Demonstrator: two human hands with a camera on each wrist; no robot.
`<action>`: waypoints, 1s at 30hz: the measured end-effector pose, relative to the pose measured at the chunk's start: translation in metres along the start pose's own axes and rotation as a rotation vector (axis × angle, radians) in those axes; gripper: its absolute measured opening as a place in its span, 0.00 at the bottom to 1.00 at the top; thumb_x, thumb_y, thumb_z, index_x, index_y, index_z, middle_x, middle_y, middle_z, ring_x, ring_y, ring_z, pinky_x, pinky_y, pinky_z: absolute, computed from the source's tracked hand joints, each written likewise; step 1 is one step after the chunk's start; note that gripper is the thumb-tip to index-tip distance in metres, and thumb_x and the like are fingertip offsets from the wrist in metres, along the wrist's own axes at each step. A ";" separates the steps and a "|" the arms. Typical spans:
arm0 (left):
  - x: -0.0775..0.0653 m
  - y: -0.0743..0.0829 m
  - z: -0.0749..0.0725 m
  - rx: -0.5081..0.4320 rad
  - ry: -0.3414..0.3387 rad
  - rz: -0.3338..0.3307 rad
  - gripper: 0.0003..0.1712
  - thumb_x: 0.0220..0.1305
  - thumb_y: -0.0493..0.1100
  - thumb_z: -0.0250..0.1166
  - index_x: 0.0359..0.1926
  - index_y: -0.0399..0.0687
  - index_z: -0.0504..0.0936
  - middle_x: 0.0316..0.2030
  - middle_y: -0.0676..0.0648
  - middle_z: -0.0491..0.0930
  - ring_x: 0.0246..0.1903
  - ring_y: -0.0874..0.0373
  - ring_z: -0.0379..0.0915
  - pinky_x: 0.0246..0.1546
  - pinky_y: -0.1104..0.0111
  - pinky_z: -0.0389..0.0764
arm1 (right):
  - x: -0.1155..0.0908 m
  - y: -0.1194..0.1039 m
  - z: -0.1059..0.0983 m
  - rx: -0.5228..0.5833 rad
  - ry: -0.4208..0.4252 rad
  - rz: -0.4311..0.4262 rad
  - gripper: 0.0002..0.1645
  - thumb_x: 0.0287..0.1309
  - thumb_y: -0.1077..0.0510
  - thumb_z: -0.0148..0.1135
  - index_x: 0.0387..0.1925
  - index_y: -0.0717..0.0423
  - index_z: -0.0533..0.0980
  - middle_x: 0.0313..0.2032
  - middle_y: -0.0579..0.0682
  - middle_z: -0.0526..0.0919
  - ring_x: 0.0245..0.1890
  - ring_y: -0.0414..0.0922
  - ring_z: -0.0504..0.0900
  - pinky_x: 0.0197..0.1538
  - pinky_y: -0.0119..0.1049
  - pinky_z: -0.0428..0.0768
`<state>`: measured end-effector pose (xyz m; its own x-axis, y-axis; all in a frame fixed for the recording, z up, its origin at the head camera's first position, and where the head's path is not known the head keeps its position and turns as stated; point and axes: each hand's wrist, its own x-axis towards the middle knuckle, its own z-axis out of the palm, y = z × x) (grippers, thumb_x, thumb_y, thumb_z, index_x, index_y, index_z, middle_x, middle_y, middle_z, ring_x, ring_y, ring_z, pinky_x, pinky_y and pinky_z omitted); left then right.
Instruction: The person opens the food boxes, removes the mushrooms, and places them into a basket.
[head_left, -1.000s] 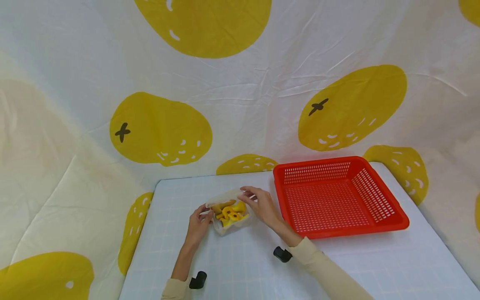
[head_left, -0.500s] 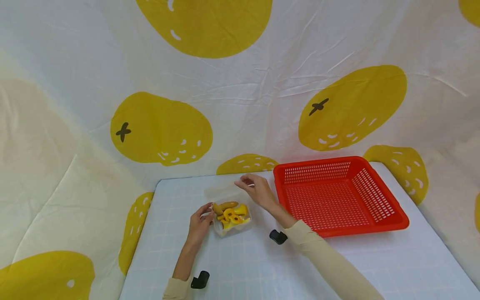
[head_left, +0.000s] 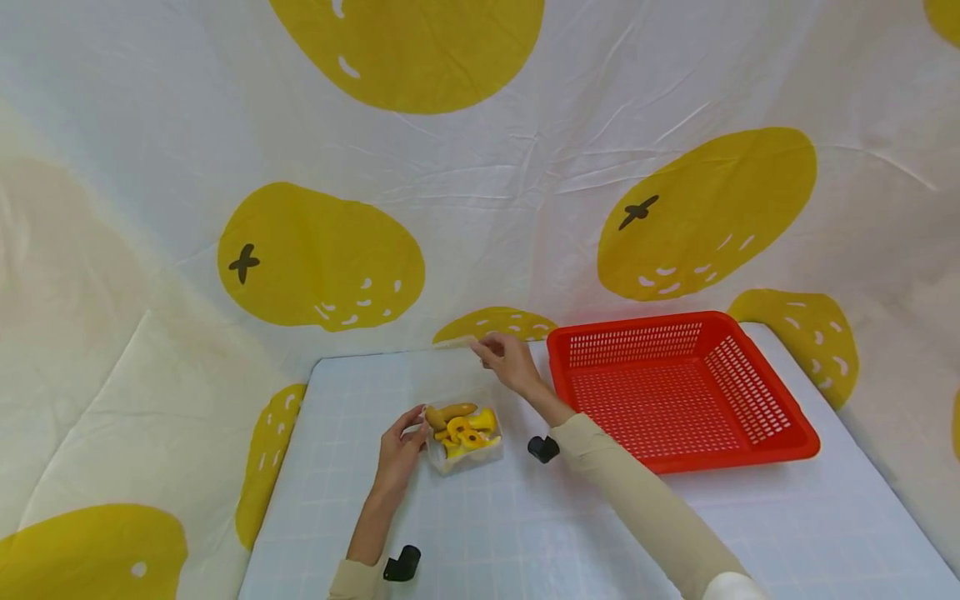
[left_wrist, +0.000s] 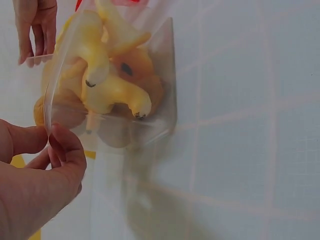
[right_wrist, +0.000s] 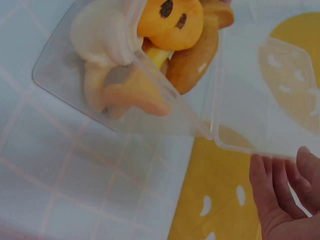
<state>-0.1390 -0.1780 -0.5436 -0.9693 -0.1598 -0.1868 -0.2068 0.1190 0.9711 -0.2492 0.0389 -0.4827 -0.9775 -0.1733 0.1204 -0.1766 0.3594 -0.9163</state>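
A clear plastic box (head_left: 454,467) with a hinged lid stands on the table in the head view. Inside lie several yellow and orange rounded pieces (head_left: 465,433), some with dark marks. A brown, elongated piece (head_left: 453,412) lies at the back of the box. With thumb and fingertips my left hand (left_wrist: 40,175) pinches the box's rim at its left side. My right hand (right_wrist: 290,200) holds the outer edge of the transparent lid (right_wrist: 245,115), which stands swung up and back behind the box. Head view shows that right hand near the table's far edge.
To the right of the box stands a large red perforated plastic basket (head_left: 663,408), with my right forearm passing in front of its near-left corner. A pale cloth (head_left: 315,492) covers the table. Behind it hangs a white curtain (head_left: 510,242) with yellow fruit prints.
My right hand has moved up and away from me, swinging the lid back and uncovering the pieces. My left hand has stayed at the box's left side.
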 end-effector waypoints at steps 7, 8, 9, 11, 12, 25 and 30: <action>0.000 -0.002 0.001 -0.008 -0.009 0.018 0.25 0.77 0.37 0.59 0.70 0.34 0.72 0.55 0.37 0.71 0.46 0.48 0.76 0.38 0.76 0.79 | 0.005 0.015 0.003 0.078 -0.011 0.102 0.10 0.67 0.67 0.65 0.47 0.69 0.81 0.42 0.60 0.86 0.39 0.53 0.87 0.44 0.40 0.86; 0.001 -0.002 0.001 -0.008 -0.009 0.018 0.25 0.76 0.37 0.59 0.70 0.34 0.72 0.55 0.37 0.71 0.46 0.48 0.76 0.38 0.76 0.79 | 0.005 0.018 0.004 0.073 -0.011 0.111 0.09 0.66 0.68 0.65 0.47 0.69 0.81 0.41 0.61 0.86 0.38 0.53 0.86 0.44 0.40 0.86; 0.001 -0.002 0.001 -0.009 -0.007 0.017 0.25 0.76 0.37 0.59 0.70 0.35 0.72 0.55 0.38 0.71 0.46 0.48 0.76 0.38 0.75 0.79 | 0.005 0.020 0.005 0.064 -0.011 0.117 0.09 0.66 0.68 0.66 0.46 0.69 0.81 0.40 0.60 0.86 0.38 0.53 0.86 0.43 0.39 0.86; 0.001 -0.002 0.001 -0.013 -0.004 0.013 0.26 0.76 0.37 0.60 0.71 0.35 0.71 0.56 0.38 0.71 0.46 0.48 0.76 0.38 0.75 0.79 | 0.005 0.024 0.008 0.046 -0.012 0.135 0.08 0.66 0.67 0.66 0.45 0.68 0.81 0.39 0.59 0.86 0.36 0.52 0.86 0.42 0.38 0.86; 0.001 -0.002 0.001 -0.011 -0.003 0.010 0.26 0.76 0.37 0.60 0.71 0.35 0.71 0.56 0.38 0.71 0.46 0.48 0.76 0.38 0.75 0.80 | 0.005 0.025 0.010 0.037 -0.011 0.142 0.07 0.66 0.67 0.66 0.44 0.67 0.81 0.39 0.59 0.86 0.36 0.51 0.86 0.41 0.37 0.86; 0.001 -0.004 0.002 -0.009 0.014 -0.012 0.25 0.77 0.36 0.59 0.71 0.38 0.72 0.56 0.38 0.71 0.48 0.50 0.76 0.42 0.73 0.80 | -0.009 0.021 0.014 -0.031 -0.023 0.064 0.04 0.67 0.67 0.65 0.42 0.64 0.80 0.35 0.55 0.83 0.31 0.48 0.83 0.41 0.36 0.85; 0.002 -0.005 0.002 -0.021 0.016 -0.007 0.24 0.76 0.35 0.58 0.70 0.37 0.73 0.55 0.38 0.71 0.44 0.54 0.75 0.42 0.73 0.81 | -0.020 0.016 0.014 -0.044 -0.104 -0.025 0.06 0.68 0.66 0.64 0.44 0.65 0.80 0.37 0.54 0.84 0.36 0.47 0.81 0.46 0.36 0.83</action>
<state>-0.1403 -0.1772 -0.5491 -0.9655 -0.1762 -0.1919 -0.2111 0.0975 0.9726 -0.2312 0.0352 -0.5050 -0.9559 -0.2758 0.1007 -0.2079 0.3935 -0.8955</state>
